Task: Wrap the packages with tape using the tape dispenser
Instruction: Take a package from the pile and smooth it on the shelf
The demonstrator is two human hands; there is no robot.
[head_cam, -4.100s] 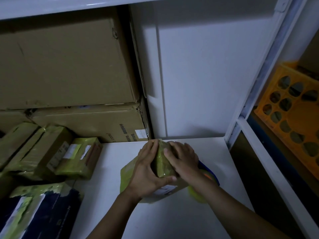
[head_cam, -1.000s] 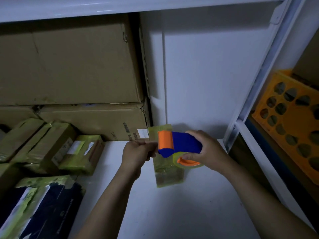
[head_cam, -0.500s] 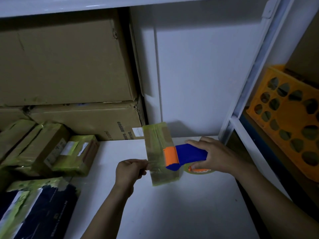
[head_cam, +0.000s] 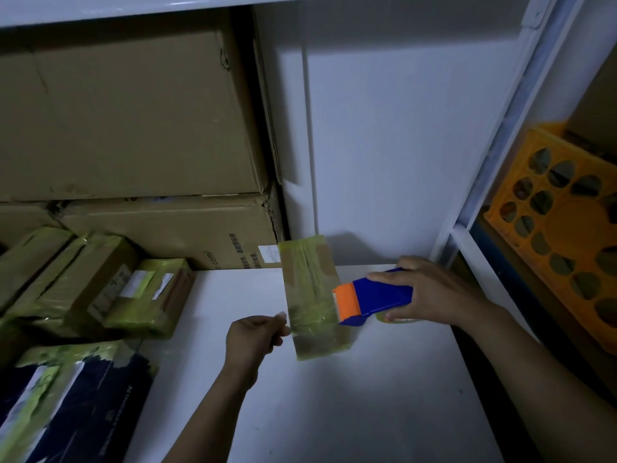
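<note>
A small cardboard package (head_cam: 314, 295) wrapped in yellowish tape stands upright on its narrow end on the white shelf (head_cam: 334, 412). My left hand (head_cam: 255, 335) pinches its lower left edge between thumb and fingers. My right hand (head_cam: 430, 294) grips the blue tape dispenser (head_cam: 374, 297), whose orange head touches the package's right side near the middle. The yellowish tape roll shows just under my right hand.
Large cardboard boxes (head_cam: 133, 128) are stacked at the back left. Several taped packages (head_cam: 143, 295) lie on the left of the shelf, a dark one (head_cam: 66, 406) nearest. A white upright post (head_cam: 494, 145) and an orange crate (head_cam: 564, 228) stand at the right.
Compared with a second ago, the dispenser has moved down and right along the package's side, and my left hand has slid from the package's top to its lower left edge.
</note>
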